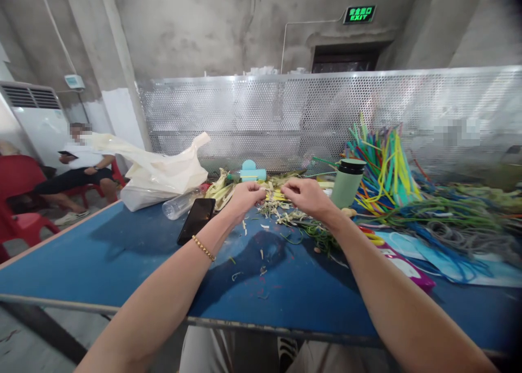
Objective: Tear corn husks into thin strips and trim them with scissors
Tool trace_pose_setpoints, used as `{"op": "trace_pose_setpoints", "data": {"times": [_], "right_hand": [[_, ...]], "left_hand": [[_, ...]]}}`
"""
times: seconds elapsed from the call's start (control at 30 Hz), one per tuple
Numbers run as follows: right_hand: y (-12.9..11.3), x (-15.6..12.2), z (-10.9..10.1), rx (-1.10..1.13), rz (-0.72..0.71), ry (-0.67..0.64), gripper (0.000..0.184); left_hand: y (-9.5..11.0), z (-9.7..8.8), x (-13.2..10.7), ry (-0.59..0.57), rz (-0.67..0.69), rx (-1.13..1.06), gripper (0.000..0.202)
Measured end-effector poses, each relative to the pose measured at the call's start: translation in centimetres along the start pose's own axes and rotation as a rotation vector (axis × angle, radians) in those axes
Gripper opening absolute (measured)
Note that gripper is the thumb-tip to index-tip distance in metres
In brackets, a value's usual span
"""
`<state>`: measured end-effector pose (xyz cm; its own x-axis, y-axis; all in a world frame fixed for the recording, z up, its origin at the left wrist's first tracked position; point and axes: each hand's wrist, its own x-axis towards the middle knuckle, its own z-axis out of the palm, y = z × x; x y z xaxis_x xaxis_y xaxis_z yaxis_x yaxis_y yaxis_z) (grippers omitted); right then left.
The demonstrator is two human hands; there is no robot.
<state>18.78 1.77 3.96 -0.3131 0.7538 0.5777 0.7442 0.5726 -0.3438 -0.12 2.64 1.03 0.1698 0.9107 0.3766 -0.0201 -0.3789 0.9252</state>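
Observation:
Both my hands are held out over the blue table (101, 259), close together above a heap of pale yellow strips and scraps (281, 207). My left hand (246, 194) is closed in a pinch on a thin yellow strip (274, 192). My right hand (305, 194) is closed too, its fingers pinching the other end of the same strip. A bead bracelet sits on my left wrist. Small cut bits lie scattered on the table below my hands.
A black phone (196, 219) and a clear plastic bottle (179, 204) lie left of my hands, a cream plastic bag (159, 172) behind them. A green flask (347, 182) and a bundle of coloured strips (383, 166) stand right. A person (81, 166) sits at far left on red chairs.

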Motion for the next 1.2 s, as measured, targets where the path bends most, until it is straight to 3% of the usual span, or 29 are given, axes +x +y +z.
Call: {"op": "trace_pose_setpoints", "data": {"times": [0.1, 0.2, 0.27, 0.43, 0.57, 0.7, 0.83, 0.93, 1.0, 1.2], "right_hand": [[2.0, -0.3, 0.7, -0.294, 0.048, -0.185, 0.01], [3.3, -0.9, 2.0, -0.405, 0.037, -0.391, 0.012], [3.8, -1.1, 2.7, -0.43, 0.015, -0.445, 0.011], [4.4, -0.4, 2.0, -0.319, 0.045, -0.383, 0.012], [4.0, -0.1, 0.5, 0.211, 0.179, -0.263, 0.015], [2.5, -0.4, -0.2, 0.674, 0.285, -0.178, 0.028], [1.2, -0.5, -0.5, 0.799, 0.334, -0.166, 0.031], [0.8, -0.4, -0.6, 0.873, 0.351, -0.165, 0.031], [0.7, -0.4, -0.6, 0.892, 0.35, -0.153, 0.03], [0.1, -0.3, -0.1, 0.873, 0.273, -0.079, 0.027]], "left_hand": [[-0.2, -0.3, 0.1, 0.077, -0.018, 0.084, 0.009], [-0.1, -0.3, -0.1, 0.119, -0.012, 0.189, 0.011], [-0.1, -0.2, -0.2, 0.123, 0.008, 0.247, 0.013], [-0.5, -0.5, 0.2, 0.122, 0.034, 0.22, 0.013], [-0.8, -0.9, 0.5, 0.14, 0.017, 0.09, 0.018], [-0.6, -0.7, 0.3, 0.064, -0.06, 0.009, 0.019], [0.1, -0.3, -0.3, -0.019, -0.151, -0.009, 0.01], [0.5, -0.3, -0.5, -0.067, -0.178, 0.069, 0.024], [0.7, -0.3, -0.5, -0.084, -0.17, 0.088, 0.021], [1.5, -0.3, -0.8, -0.181, -0.263, -0.109, 0.017]]}}
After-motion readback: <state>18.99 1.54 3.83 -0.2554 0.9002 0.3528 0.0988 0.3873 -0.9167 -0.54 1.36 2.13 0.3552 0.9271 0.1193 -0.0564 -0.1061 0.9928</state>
